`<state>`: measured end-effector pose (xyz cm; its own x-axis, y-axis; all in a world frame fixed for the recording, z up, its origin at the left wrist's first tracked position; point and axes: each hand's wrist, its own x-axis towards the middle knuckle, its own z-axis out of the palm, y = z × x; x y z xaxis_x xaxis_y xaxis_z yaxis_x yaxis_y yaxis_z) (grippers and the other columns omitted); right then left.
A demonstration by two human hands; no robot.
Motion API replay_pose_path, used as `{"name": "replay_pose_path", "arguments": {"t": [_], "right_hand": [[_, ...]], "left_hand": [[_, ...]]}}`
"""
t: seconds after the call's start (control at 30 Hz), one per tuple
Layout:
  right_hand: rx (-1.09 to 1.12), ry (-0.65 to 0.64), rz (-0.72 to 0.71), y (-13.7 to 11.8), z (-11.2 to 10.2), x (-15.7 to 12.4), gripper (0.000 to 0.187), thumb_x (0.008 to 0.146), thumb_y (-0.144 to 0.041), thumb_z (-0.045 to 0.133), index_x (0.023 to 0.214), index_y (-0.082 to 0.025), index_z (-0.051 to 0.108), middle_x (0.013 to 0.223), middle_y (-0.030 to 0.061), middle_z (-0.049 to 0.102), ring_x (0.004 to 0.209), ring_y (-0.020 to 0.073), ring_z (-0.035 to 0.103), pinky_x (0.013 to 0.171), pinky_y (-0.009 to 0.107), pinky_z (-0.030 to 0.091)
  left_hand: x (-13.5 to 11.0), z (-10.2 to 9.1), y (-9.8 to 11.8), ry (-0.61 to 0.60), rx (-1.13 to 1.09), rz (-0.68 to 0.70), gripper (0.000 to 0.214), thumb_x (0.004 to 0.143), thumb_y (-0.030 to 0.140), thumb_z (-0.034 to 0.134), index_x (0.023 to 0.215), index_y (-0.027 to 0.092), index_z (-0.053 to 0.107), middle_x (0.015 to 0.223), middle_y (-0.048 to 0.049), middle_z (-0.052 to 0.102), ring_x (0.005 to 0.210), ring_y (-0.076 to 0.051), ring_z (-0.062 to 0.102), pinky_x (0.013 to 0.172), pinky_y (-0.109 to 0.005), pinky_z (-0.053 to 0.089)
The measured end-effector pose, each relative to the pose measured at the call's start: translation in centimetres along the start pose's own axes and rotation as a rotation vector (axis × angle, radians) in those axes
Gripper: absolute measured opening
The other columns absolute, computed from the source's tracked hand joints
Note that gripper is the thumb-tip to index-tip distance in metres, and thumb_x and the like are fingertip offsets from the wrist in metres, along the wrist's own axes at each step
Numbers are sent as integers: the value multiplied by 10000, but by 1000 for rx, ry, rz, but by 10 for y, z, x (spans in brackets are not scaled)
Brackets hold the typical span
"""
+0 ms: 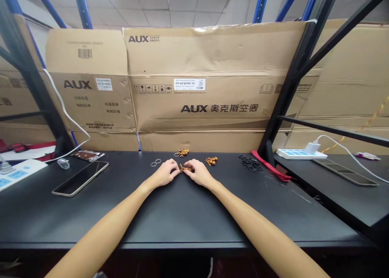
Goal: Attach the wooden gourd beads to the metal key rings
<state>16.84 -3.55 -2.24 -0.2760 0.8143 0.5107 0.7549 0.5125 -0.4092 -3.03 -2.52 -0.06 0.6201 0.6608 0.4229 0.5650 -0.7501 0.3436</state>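
Observation:
My right hand (pixel 199 172) has its fingers closed on a small brown bead pendant (pixel 186 169), low over the dark tabletop. Close by on the left, my left hand (pixel 166 172) is in a pinch, its fingertips beside the pendant's left end. What those fingertips hold, if anything, is too small to make out. Two metal split rings (pixel 156 163) lie left of my left hand. Beyond my hands rests another brown bead pendant (pixel 183 152) with a metal ring at its side. More brown bead pieces (pixel 211 161) lie just right of my right hand.
Black cord loops (pixel 251 163) are piled at the right, beside a red strap (pixel 270 166). A phone (pixel 80 178) and a power strip (pixel 21 172) lie at the left. Cardboard (pixel 200 120) walls off the back, and a black metal post (pixel 285 83) rises at the right.

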Motion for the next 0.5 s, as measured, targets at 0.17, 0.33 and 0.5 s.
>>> {"name": "replay_pose_path", "arguments": {"t": [0.17,0.33,0.5], "right_hand": [[-111,32,-25,-5,-2,0,112,819,-281,578,769,-184,601,762,33,611,707,154,538,651,249,377],[-157,-82,-64,-3,1,-2,176,850,-313,539,911,-198,658,948,70,658,897,198,568,772,298,398],[-177,-214,57,9,5,-2,455,898,-459,433,1258,-201,540,1380,114,454,1285,268,386,1031,418,299]], "left_hand": [[-2,1,7,22,206,1,154,850,298,491,770,191,567,803,-43,549,767,-194,542,759,-324,436],[-3,9,5,-10,284,-9,220,885,324,443,886,186,614,904,-83,612,892,-235,566,835,-367,425],[-4,19,-15,-60,209,-100,417,910,412,386,1202,167,556,1314,-135,516,1241,-276,438,1033,-435,316]]}}
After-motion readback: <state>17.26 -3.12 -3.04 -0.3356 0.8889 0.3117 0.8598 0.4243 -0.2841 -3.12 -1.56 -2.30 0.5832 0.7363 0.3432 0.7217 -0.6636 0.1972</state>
